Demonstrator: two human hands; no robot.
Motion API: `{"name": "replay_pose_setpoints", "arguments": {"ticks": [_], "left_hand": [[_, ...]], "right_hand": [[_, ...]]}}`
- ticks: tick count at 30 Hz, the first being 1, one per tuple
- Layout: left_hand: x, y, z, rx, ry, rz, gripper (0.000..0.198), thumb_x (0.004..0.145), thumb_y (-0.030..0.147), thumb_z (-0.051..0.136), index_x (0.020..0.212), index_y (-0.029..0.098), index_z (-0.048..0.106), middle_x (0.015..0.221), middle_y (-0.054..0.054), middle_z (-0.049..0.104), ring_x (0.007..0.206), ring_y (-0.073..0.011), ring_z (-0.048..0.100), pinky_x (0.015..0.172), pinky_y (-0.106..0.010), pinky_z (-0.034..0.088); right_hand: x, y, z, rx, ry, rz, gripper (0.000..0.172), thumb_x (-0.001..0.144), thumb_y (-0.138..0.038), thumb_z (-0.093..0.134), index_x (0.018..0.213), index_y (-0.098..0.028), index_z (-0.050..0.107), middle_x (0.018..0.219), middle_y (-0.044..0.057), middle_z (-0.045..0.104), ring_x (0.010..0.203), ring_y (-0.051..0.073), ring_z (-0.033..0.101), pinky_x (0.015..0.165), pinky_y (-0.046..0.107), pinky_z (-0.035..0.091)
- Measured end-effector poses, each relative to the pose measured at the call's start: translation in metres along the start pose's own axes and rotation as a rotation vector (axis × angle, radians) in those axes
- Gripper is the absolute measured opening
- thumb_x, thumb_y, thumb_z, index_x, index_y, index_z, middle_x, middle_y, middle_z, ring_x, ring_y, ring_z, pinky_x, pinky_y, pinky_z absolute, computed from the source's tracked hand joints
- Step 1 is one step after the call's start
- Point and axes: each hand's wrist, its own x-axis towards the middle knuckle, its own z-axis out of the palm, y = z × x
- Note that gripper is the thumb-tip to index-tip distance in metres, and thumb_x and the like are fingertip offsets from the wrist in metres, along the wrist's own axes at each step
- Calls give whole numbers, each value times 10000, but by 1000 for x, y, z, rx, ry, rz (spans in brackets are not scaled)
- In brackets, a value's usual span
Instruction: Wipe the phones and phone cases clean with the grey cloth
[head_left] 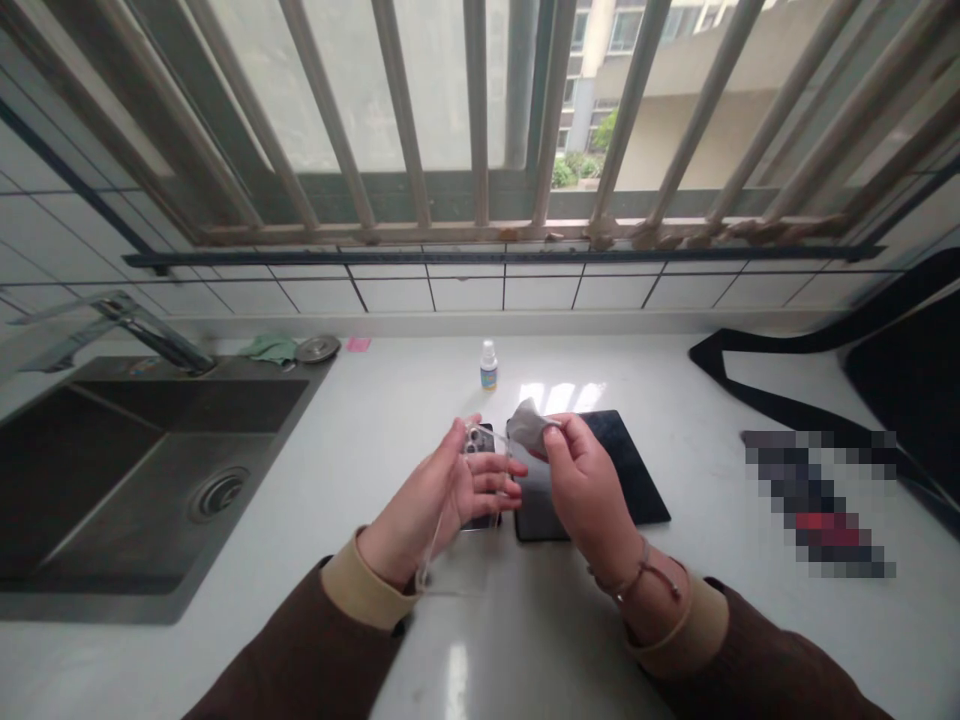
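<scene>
My left hand [450, 488] is turned palm up, its fingers curled around a clear phone case [501, 440] with a thin strap hanging toward the wrist. Pinched between the thumb and fingers of my right hand [589, 475] is a small grey cloth [529, 428], just right of the case. Beneath the left hand a dark phone [489, 522] lies on the white counter, mostly hidden by the fingers. A black tablet [634, 470] lies flat under my right hand. Behind both hands stands a small white-capped bottle [489, 368] with a blue and yellow label.
At left is a steel sink [169, 600] with a faucet [154, 335]. A green cloth [271, 348], a round metal drain cover [319, 349] and a pink slip [358, 345] lie behind it. A black strap [780, 398] and a blurred-out object [821, 505] are at right.
</scene>
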Motion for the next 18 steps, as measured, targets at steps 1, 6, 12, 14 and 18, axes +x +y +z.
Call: {"name": "replay_pose_setpoints", "arguments": {"ticks": [1,6,12,14,18], "left_hand": [[-2,-2,0,22,-58,-57,590,1091,618,508,1530,232,422,1044,-174,791,837,-251,791,803,-380,631],[-6,-5,-1,63,-169,-180,531,1089,646,486,1296,191,665,1030,-170,778,895,-255,788,843,-400,637],[-7,0,0,23,-164,-207,589,1100,656,424,1247,167,718,1023,-179,783,866,-252,783,856,-403,634],[-5,2,-2,-33,-141,-191,586,1114,631,394,1284,161,699,1010,-178,788,846,-246,787,830,-377,634],[-1,7,-9,-101,-100,-191,598,1125,609,368,1360,125,629,1112,-236,792,866,-265,809,826,-367,633]], "right_hand": [[-1,-3,-2,-95,-31,-75,269,1090,-430,523,1093,-218,688,987,75,760,905,226,719,853,373,609],[-15,-14,-1,-146,-261,-232,158,1102,-309,517,1175,-243,640,993,57,780,849,206,750,793,341,598],[-18,-10,-2,-145,-199,-283,187,1123,-321,497,1227,-258,640,1073,67,787,879,198,767,732,313,589],[-14,-9,-3,-190,-194,-270,162,1118,-312,507,1175,-250,645,926,35,771,758,180,736,649,288,550],[-8,-9,-6,-304,-92,-316,122,1104,-270,529,1112,-228,643,774,-10,724,609,150,677,577,270,514]]}}
